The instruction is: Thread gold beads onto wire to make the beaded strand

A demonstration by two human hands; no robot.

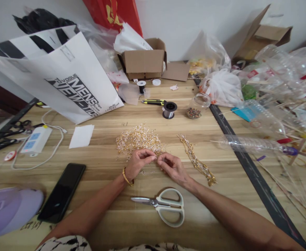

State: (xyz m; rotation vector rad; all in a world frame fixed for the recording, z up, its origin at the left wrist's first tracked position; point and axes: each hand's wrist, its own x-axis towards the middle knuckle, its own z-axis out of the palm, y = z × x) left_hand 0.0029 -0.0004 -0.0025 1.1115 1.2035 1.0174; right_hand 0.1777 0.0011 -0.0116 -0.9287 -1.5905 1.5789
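My left hand (139, 162) and my right hand (173, 168) meet fingertip to fingertip just in front of a pile of small gold and clear beaded pieces (139, 138). Each hand is pinched closed; what sits between the fingertips is too small to make out. Beneath them a short piece of thin chain (147, 172) lies on the wood. To the right of my right hand stretches a bundle of gold beaded strands (196, 160). Scissors with pale handles (168, 205) lie nearer to me, blades pointing left.
Behind the pile are a spool of wire (169, 111), a utility knife (153, 102) and a jar of beads (194, 111). A phone (62, 192) and power strip (36, 140) lie left, below a large paper bag (64, 75). Plastic bottles (262, 143) crowd the right.
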